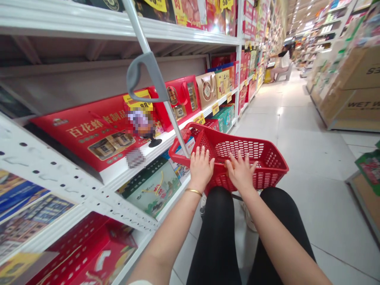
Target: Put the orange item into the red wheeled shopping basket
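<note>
**A:** ok so what's the biggest thing in view?
**B:** White shelving (89, 27), running from 7 round to 12 o'clock. Shiny floor (311, 178) is off around 4.
**A:** And closer in?
**B:** Black-clad legs (219, 237) at 5 to 6. Then a red basket (237, 148) with perforated walls at 3 o'clock, just off centre, past the knees. At 9 there's a big red gift box (80, 126) on a shelf. A metal pole (136, 23) with a grey grip (159, 85) slants from 11 down to the basket's left end.
**A:** What are the hands up to?
**B:** Palms down, fingers spread, at the basket's near rim, not clamped on anything. Left hand (202, 168) and right hand (241, 174) sit apart. Can't tell how firmly they touch it. Oh, and a gold bracelet (193, 192) on the left wrist lol.
</note>
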A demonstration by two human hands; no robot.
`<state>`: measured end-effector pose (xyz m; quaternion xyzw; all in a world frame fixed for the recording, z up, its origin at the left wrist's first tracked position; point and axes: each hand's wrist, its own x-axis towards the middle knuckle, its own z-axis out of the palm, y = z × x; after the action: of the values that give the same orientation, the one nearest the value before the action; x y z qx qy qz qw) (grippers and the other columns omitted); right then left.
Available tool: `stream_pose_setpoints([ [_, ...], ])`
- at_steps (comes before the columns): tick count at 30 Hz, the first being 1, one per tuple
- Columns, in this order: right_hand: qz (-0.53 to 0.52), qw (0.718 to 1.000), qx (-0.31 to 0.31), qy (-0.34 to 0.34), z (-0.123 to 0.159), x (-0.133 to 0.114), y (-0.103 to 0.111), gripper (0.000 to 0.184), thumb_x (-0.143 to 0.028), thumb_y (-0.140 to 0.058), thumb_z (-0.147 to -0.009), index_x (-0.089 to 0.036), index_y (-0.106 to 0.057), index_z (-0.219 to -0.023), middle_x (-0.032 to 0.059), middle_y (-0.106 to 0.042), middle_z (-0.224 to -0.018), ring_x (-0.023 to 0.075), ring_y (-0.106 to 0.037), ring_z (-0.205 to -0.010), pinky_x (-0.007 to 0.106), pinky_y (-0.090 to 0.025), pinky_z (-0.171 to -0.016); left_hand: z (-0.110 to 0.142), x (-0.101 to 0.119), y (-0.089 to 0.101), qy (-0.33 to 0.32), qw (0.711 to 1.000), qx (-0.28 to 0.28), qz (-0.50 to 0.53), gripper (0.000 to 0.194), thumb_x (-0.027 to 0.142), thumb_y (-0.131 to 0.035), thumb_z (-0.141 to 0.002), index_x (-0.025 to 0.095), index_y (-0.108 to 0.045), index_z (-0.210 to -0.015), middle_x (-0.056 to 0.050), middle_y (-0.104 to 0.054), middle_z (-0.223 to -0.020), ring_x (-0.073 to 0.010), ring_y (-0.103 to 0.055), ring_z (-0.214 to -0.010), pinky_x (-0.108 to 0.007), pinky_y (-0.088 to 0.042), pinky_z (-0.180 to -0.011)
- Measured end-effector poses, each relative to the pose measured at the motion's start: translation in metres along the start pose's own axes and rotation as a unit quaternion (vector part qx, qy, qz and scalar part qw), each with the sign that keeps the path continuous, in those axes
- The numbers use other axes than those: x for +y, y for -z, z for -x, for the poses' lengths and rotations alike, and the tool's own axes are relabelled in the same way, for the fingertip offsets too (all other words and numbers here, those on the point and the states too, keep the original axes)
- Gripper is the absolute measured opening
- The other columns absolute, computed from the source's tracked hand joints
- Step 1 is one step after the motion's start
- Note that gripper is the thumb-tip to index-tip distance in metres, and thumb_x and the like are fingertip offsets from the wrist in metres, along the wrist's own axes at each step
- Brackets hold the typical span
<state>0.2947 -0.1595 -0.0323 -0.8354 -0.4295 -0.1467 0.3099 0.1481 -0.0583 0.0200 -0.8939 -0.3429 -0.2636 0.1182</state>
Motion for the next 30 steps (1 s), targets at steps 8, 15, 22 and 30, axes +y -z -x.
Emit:
stream_pose_setpoints([
  [8, -0.024, 0.995, -0.008, 0.099, -0.007, -0.032, -0.012, 0.056, -0.056, -0.039, -0.112, -0.029, -0.059, -0.156, 0.0072, -0.047, -0.17, 0.0386, -0.039, -0.158, 0.069, -0.025, -0.128, 0.001, 0.0, 0.003, -0.01, 1.0, -0.005, -0.006, 0.058, 0.041, -0.035, -0.112, 0.013, -0.055, -0.159, -0.012, -0.043, -0.172, -0.0311, -0.027, -0.166, -0.056, -0.026, -0.135],
  [15, 0.017, 1.0, 0.009, -0.011, -0.005, 0.045, 0.006, 0.054, -0.055, -0.036, -0.112, -0.03, -0.068, -0.148, 0.0096, -0.053, -0.165, 0.043, -0.038, -0.157, 0.081, -0.015, -0.124, 0.002, -0.001, 0.0, -0.019, 1.0, 0.005, -0.001, 0.06, 0.047, -0.042, -0.11, 0.017, -0.053, -0.161, -0.009, -0.039, -0.174, -0.0318, -0.024, -0.167, -0.059, -0.023, -0.136],
  [22, -0.013, 0.999, 0.03, 0.009, -0.001, 0.008, -0.006, 0.056, -0.052, -0.036, -0.112, -0.025, -0.066, -0.149, 0.0116, -0.054, -0.164, 0.0409, -0.041, -0.155, 0.072, -0.022, -0.126, 0.003, -0.001, 0.0, -0.015, 1.0, 0.003, -0.003, 0.061, 0.048, -0.042, -0.11, 0.017, -0.051, -0.162, -0.011, -0.041, -0.173, -0.0326, -0.024, -0.167, -0.061, -0.025, -0.134],
  [30, -0.055, 0.996, -0.02, 0.071, -0.003, -0.009, -0.003, 0.053, -0.051, -0.036, -0.113, -0.029, -0.063, -0.152, 0.0074, -0.06, -0.159, 0.0366, -0.049, -0.151, 0.073, -0.019, -0.128, 0.003, 0.001, 0.002, -0.008, 1.0, -0.008, -0.016, 0.059, 0.044, -0.038, -0.111, 0.015, -0.053, -0.161, -0.011, -0.041, -0.173, -0.0321, -0.026, -0.166, -0.057, -0.029, -0.133],
])
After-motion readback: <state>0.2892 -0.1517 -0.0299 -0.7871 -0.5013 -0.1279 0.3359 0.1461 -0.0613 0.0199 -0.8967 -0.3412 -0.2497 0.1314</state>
